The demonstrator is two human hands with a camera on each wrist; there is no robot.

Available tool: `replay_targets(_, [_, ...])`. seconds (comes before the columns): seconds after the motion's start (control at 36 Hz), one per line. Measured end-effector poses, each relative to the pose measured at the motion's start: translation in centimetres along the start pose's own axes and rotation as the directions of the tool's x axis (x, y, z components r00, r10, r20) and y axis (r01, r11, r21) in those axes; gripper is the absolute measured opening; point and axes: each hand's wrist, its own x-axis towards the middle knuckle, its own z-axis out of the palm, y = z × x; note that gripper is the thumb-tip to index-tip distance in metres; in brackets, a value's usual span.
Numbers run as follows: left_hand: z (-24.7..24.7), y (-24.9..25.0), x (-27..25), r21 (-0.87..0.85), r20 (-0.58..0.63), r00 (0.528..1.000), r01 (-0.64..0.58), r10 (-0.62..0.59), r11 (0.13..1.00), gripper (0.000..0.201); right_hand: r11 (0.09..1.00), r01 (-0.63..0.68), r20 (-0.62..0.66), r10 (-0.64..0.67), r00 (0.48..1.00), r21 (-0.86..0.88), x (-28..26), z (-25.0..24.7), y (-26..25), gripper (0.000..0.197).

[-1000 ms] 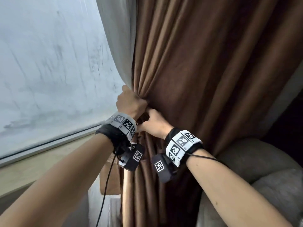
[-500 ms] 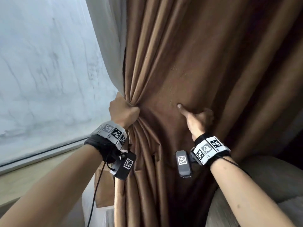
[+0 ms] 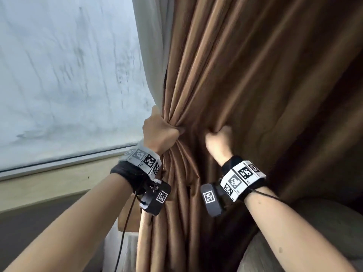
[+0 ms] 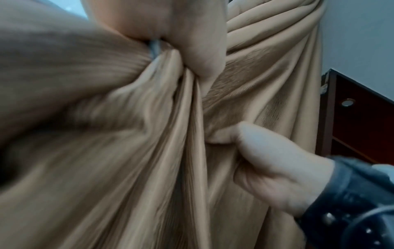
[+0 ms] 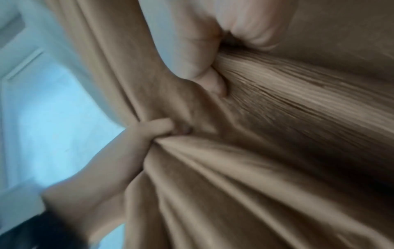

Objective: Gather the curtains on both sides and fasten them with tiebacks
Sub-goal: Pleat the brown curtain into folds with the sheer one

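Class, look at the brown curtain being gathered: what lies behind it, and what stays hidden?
Behind the brown curtain a pale lining or second curtain shows at its window-side edge. The left hand and right hand grip the folds. Whatever lies behind the rest is covered.

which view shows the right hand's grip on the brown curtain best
The left wrist view: the right hand pinches a fold of the brown curtain, sharply seen. The head view shows only its back; the right wrist view is close and blurred.
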Motion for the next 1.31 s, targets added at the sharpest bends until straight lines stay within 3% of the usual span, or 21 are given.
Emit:
replay_targets(0.08, [0.5,0.1,-2.1,-0.019,-0.01,1.0,-0.022,0.022,1.0,0.073,0.985,0.124,0.119,-0.11,0.987,-0.117,-1.7,0.0,0.0,0.035])
replay_targets(0.17, [0.7,0.3,-3.6,-0.035,0.007,1.0,-0.022,0.022,0.999,0.072,0.972,0.156,0.178,-0.124,0.976,-0.177,-3.1,-0.1,0.8,0.037])
replay_targets(0.28, [0.2,0.6,-4.7,-0.039,0.029,1.0,-0.007,0.008,0.999,0.067,0.984,0.147,0.245,-0.12,0.962,-0.098,-4.6,-1.2,2.3,0.022])
replay_targets(0.42, [-0.7,1.0,-5.7,-0.087,0.037,0.999,0.001,0.002,0.996,0.059,0.975,-0.11,0.223,0.065,0.973,0.193,-4.6,-3.9,2.6,0.015])
replay_targets(0.53, [-0.7,1.2,-6.3,-0.147,0.046,0.999,-0.013,0.02,0.989,0.071,0.957,-0.175,0.322,0.095,0.942,0.232,-4.7,-4.8,2.3,0.017])
replay_targets(0.61, [-0.4,1.3,-6.4,-0.174,0.087,0.995,-0.027,0.043,0.984,0.082,0.977,-0.082,0.367,0.003,0.93,0.199,-4.8,-4.0,1.8,0.016])
replay_targets(0.72, [-0.4,1.2,-6.1,-0.345,0.193,0.976,-0.033,0.105,0.938,0.1,0.996,0.035,0.494,-0.068,0.867,0.076,-5.3,-2.8,0.9,0.016])
replay_targets(0.81, [0.0,1.0,-5.6,-0.327,0.209,0.975,-0.006,0.079,0.945,0.112,0.999,0.045,0.577,-0.036,0.816,-0.001,-6.2,-1.6,-0.1,0.043])
replay_targets(0.83, [0.2,1.0,-5.5,-0.301,0.194,0.979,0.007,0.054,0.953,0.113,0.979,0.182,0.603,-0.088,0.793,-0.097,-6.6,-1.1,-0.4,0.044])
replay_targets(0.86, [0.3,1.1,-5.2,-0.268,0.168,0.985,0.017,0.029,0.963,0.112,0.942,0.302,0.615,-0.152,0.774,-0.147,-6.5,-0.8,-0.6,0.042])
replay_targets(0.92, [0.5,1.2,-4.7,-0.187,0.109,0.994,0.045,-0.025,0.981,0.104,0.973,0.218,0.578,-0.131,0.805,-0.083,-6.1,-0.3,-1.2,0.037])
replay_targets(0.97, [0.8,1.2,-4.5,-0.107,0.026,0.998,0.067,-0.065,0.992,0.09,0.966,0.238,0.608,-0.131,0.783,-0.098,-5.7,-0.4,-1.1,0.038])
replay_targets(1.08, [1.3,1.0,-3.8,0.055,-0.092,0.995,0.036,-0.03,0.998,0.07,0.953,0.278,0.675,-0.125,0.727,-0.123,-4.7,-1.9,-0.2,0.067])
replay_targets(1.11, [1.3,1.0,-3.6,0.075,-0.097,0.995,0.032,-0.025,0.997,0.068,0.962,0.256,0.673,-0.126,0.729,-0.098,-4.4,-2.1,0.3,0.07])
replay_targets(1.17, [1.4,1.0,-3.2,0.082,-0.092,0.995,0.044,-0.036,0.996,0.067,0.986,0.165,0.616,-0.146,0.774,0.026,-3.8,-2.8,1.3,0.052])
replay_targets(1.19, [1.4,1.0,-3.0,0.084,-0.096,0.994,0.051,-0.043,0.995,0.066,0.987,0.119,0.537,-0.158,0.829,0.106,-3.4,-3.0,1.7,0.042])
replay_targets(1.25, [1.3,0.9,-2.8,0.085,-0.105,0.993,0.068,-0.059,0.994,0.063,0.98,0.101,0.297,-0.15,0.943,0.172,-2.6,-3.4,2.9,0.041])
replay_targets(1.31, [1.3,0.9,-2.7,0.08,-0.113,0.991,0.074,-0.064,0.994,0.064,0.988,0.125,0.101,-0.134,0.986,0.093,-1.5,-4.1,4.1,0.051])
